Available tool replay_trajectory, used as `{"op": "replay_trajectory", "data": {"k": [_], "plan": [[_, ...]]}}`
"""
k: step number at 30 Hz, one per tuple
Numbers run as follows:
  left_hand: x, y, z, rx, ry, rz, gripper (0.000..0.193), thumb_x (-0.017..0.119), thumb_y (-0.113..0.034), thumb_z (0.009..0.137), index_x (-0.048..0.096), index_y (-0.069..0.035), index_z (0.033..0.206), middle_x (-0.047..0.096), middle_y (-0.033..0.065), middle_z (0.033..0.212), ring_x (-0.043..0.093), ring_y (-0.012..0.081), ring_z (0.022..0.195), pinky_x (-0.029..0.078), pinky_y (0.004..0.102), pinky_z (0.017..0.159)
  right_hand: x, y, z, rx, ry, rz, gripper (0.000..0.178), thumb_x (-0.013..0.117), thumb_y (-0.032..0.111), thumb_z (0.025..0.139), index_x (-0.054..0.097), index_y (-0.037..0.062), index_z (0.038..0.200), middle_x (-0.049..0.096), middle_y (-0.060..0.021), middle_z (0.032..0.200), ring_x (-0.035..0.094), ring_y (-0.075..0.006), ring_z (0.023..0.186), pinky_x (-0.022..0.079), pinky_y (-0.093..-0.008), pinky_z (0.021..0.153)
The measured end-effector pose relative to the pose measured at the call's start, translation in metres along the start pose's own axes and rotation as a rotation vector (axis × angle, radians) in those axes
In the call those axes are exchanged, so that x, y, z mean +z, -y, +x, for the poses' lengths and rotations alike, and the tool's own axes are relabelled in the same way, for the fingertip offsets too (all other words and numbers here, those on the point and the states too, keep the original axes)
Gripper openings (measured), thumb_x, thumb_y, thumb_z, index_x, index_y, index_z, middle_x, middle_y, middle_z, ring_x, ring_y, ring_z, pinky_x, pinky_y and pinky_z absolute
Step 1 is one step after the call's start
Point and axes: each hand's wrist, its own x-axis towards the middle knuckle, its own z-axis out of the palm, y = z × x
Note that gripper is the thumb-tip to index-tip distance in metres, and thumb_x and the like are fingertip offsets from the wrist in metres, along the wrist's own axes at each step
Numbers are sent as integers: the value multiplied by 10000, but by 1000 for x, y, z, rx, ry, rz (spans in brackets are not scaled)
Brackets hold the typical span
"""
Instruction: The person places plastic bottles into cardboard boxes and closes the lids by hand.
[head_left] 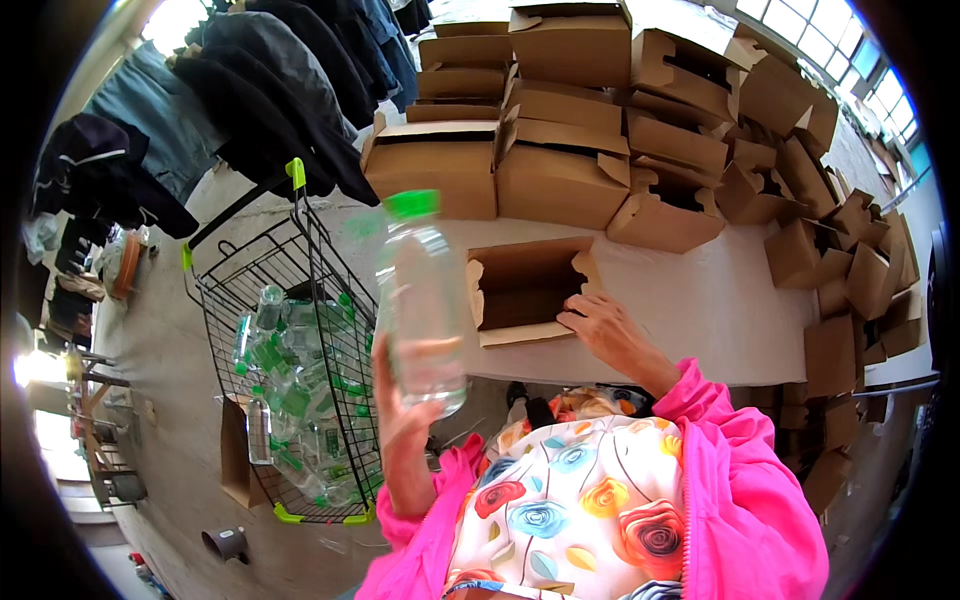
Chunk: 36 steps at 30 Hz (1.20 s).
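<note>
My left hand (402, 425) grips the lower part of a clear plastic bottle (425, 290) with a green cap, held upright in the air between the cart and the table. My right hand (608, 328) rests at the near right corner of an open cardboard box (535, 332), its fingers closed over the rim. The box lies on the white table with its opening toward me, and its inside looks dark and bare. To the left, a black wire shopping cart (325, 270) with green corner pieces holds several clear bottles (295, 400) with green caps and labels.
Stacked open cardboard boxes (565, 185) line the far side of the white table (680, 300) and continue along the right. Dark clothes (255, 90) hang at the upper left. A grey cylindrical container (225, 544) lies on the floor by the cart, near a wooden rack (95, 430).
</note>
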Motion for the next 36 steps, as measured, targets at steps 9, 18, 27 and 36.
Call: {"op": "replay_trajectory", "data": {"k": [9, 18, 27, 36], "plan": [[33, 26, 63, -454, 316, 475, 614, 672, -210, 676, 494, -24, 1233, 579, 60, 1002, 545, 127, 885, 442, 230, 765, 12, -24, -12, 146, 105, -98, 299, 650, 43, 661, 670, 140, 943, 578, -45, 1027, 490, -225, 1090, 370, -378, 853], [68, 68, 100, -66, 550, 1028, 588, 684, -239, 652, 520, -55, 1186, 568, 158, 1063, 564, 290, 971, 442, 343, 860, 13, -34, -22, 189, 109, -73, 221, 657, 92, 676, 680, 140, 891, 584, -51, 964, 514, -228, 1031, 394, -382, 827], [42, 112, 117, -170, 812, 1083, 644, 706, -218, 646, 458, -53, 1217, 540, 160, 1081, 510, 285, 1056, 405, 336, 904, 20, -41, -31, 111, 43, 5, 80, 647, 130, 712, 674, 142, 786, 593, -37, 877, 534, -203, 948, 410, -385, 783], [31, 108, 94, -91, 848, 1588, 886, 746, -360, 602, 349, -77, 1342, 516, 221, 1193, 478, 380, 1117, 387, 412, 932, 10, -44, -42, 29, -127, 186, 78, 678, 103, 696, 647, 89, 766, 589, -67, 981, 524, -244, 1021, 401, -379, 884]]}}
